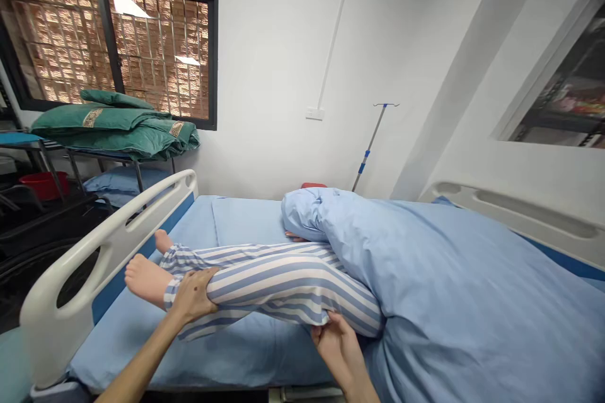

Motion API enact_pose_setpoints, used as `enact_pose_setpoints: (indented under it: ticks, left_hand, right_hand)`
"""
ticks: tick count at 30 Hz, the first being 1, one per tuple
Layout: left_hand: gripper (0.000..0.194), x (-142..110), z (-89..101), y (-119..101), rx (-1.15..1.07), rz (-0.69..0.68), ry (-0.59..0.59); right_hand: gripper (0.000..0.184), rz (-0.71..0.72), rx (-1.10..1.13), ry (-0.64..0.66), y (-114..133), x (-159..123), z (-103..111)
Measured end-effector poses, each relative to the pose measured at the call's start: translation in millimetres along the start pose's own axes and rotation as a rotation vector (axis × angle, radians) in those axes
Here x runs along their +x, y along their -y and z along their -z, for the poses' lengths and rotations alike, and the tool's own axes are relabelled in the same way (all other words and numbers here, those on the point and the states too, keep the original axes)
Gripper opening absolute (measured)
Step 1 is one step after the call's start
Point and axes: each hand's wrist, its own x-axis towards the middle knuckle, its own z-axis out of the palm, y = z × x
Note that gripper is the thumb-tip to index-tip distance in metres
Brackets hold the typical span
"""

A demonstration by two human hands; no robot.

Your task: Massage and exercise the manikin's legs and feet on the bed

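Two legs in blue-and-white striped pajama trousers (283,274) lie bent across the bed, bare feet (146,277) toward the footboard. I cannot tell whether they belong to a person or a manikin. My left hand (195,295) is wrapped over the nearer lower leg, just above the ankle. Below the knee, my right hand (338,343) has its fingertips closed on the trouser cloth at the underside of the leg. A light blue quilt (425,264) covers the upper body, and part of a hand (295,237) shows at its edge.
The bed has a blue sheet (246,217), a cream footboard (99,252) at left and a headboard (520,211) at right. Behind it stand an IV pole (373,141) and a red object (313,185). Green folded bedding (118,123) lies on a rack by the window.
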Motion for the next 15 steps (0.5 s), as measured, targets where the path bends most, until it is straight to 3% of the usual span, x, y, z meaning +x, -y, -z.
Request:
enact_pose_setpoints:
  ticks: [7, 10, 12, 15]
  left_hand:
    - [0.066, 7.9, -77.4, -53.8, -0.324, 0.144, 0.039]
    - [0.06, 9.0, -106.3, -68.0, -0.434, 0.18, -0.017]
    - [0.06, 9.8, -117.8, -70.4, -0.475, 0.191, -0.061]
    - [0.063, 10.8, -120.1, -68.1, -0.483, 0.195, -0.038]
  right_hand:
    - [0.014, -0.026, 0.046, 0.06, 25.0, 4.3, -11.3]
    - [0.012, -0.019, 0.002, 0.099, 26.8, 8.6, -8.5]
    - [0.013, -0.014, -0.006, 0.101, 26.2, 10.3, -7.0]
    - [0.015, -0.025, 0.027, 0.074, 24.4, 10.8, -6.6]
